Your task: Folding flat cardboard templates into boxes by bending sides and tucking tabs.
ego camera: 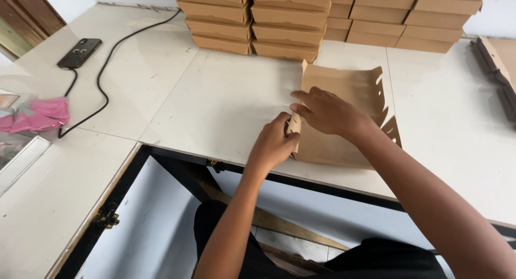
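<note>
Nearest you: your dark-trousered lap, seen through the open black-framed gap (161,166) in the white tabletop (215,96), with a brass hinge (107,220) on the frame's left edge.

Your left hand (275,144) sits at the table's near edge, fingers curled and pinching the near-left side flap of a flat brown cardboard box blank (344,85). Thumb and fingers are pressed together on the flap; the flap stands up from the table.

Your right hand (328,113) crosses over, just beyond the left, palm down on the blank's left portion. Fingers are held loosely together and extended leftward, tips at the same flap, touching or nearly touching the left hand. It presses on the cardboard rather than grasping it.

The blank lies on the tabletop just right of centre, near edge close to the table's rim. Its far edge curls upward; the right side shows notched slots and a tab (392,129) sticking out.

Left side, middle distance: crumpled pink plastic wrapping (40,115) at the table's edge, and a black cable (107,69) snaking from beside it toward the far wall. A dark smartphone (79,52) lies face down farther back, cable plugged in.

Far: stacks of folded brown cardboard boxes (322,21) in several columns against the wall, well apart from the blank. Far right edge: a dark brown slotted stack (497,74), partly cut off; cannot tell what it is.
</note>
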